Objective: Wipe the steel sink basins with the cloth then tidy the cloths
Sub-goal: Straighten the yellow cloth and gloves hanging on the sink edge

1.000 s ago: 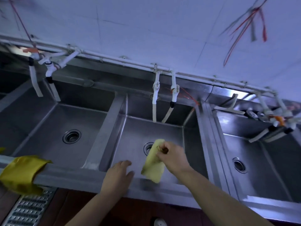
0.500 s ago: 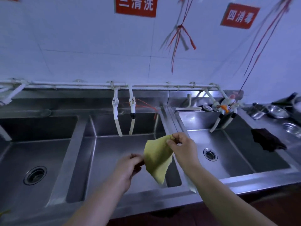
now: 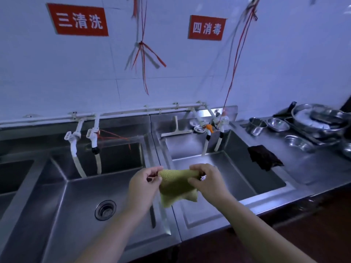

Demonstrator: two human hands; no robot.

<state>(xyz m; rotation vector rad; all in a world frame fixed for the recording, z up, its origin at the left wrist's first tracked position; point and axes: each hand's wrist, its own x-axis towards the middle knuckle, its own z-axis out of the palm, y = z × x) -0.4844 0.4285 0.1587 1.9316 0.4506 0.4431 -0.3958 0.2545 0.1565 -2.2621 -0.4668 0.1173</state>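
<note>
Here, a steel run of sink basins below a white tiled wall with 2 red signs. Yellow cloth held over the divider between 2 basins, pinched by left hand and right hand. Dark cloth on the right counter, steel bowls beyond.

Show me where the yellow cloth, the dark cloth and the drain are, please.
yellow cloth (image 3: 175, 188): head view, middle of the fabric between the two hands.
dark cloth (image 3: 263, 157): head view, centre of the cloth on the counter.
drain (image 3: 105, 209): head view, strainer in the left basin floor.
</note>
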